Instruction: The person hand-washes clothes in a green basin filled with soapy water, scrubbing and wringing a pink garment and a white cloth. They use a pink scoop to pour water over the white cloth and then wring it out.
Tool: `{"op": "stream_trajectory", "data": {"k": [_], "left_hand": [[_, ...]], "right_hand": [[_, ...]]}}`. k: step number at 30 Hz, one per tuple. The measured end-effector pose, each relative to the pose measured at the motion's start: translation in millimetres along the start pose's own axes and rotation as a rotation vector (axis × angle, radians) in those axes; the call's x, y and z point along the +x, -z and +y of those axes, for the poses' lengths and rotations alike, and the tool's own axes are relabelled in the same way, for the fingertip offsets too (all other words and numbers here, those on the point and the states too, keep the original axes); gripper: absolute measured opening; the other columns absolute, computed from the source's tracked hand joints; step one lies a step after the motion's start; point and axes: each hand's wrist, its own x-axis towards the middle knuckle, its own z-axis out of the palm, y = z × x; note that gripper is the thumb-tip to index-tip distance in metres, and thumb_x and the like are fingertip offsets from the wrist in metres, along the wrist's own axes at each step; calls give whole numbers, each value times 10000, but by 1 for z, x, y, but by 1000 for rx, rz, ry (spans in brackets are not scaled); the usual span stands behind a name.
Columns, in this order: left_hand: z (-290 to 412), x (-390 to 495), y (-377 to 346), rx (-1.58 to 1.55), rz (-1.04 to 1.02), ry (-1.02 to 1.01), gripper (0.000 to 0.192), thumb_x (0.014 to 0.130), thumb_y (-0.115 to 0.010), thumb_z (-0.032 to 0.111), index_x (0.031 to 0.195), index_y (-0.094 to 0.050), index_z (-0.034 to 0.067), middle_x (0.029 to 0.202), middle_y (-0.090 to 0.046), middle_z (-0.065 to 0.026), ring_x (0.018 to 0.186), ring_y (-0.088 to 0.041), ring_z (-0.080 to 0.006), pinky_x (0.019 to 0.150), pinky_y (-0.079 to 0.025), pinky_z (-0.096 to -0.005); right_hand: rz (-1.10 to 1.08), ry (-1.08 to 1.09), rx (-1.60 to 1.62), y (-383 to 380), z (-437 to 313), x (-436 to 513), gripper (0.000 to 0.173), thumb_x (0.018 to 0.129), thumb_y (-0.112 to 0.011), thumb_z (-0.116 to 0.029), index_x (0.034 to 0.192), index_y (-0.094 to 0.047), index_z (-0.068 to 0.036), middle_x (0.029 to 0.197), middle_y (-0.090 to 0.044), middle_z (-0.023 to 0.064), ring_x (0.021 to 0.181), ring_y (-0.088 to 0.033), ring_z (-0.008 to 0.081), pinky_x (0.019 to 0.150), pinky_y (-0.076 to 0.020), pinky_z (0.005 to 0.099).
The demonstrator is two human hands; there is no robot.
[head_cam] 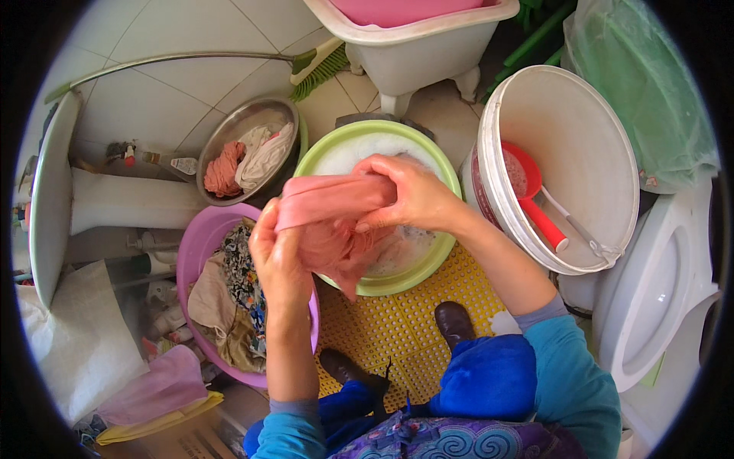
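A wet salmon-pink cloth [338, 201] is stretched between my two hands. My left hand [281, 246] grips its left end, thumb and fingers closed on the fabric. At the other end my right hand [407, 195] pinches it, fingers over the top and thumb below. Loose folds of the cloth hang down between the hands. Beneath it is a light-green plastic basin [395, 285] with white suds [367, 146] on greyish water. Part of the basin is hidden behind the cloth and hands.
Left of the basin, a purple tub [192, 229] holds patterned and beige fabrics. A tilted metal bowl [229, 112] contains pink and white cloths. At right, a white bucket [573, 132] holds a red dipper [530, 178]. A toilet [648, 298], broom [321, 63] and pedestal sink [132, 201] stand around.
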Motion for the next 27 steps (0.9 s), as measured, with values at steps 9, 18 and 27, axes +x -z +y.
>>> {"op": "stream_trajectory", "data": {"k": [9,18,27], "left_hand": [[-19,-20,7,-135,205,-74,107,864,-518,71,926,-565,-2,887,-602,-45,769,-556,-85,709,-456,-224],[-106,-46,69,848,335,-61,133,799,-539,42,915,-541,-22,816,-557,-70,782,-521,-154,734,-422,-280],[-157,-28,5,-26,251,279,160,803,-527,119,877,-590,-8,818,-595,-85,778,-549,-180,687,-418,-281]], "right_hand": [[-107,-291,339,-60,60,-20,177,727,-620,-141,809,-523,-19,763,-580,68,715,-557,159,675,-450,310],[178,-437,604,-67,72,-21,133,811,-548,-152,843,-536,-23,754,-557,23,680,-509,100,618,-441,270],[148,-54,267,-79,-1,-17,203,836,-555,-192,828,-472,-7,655,-529,108,617,-555,195,609,-462,333]]}}
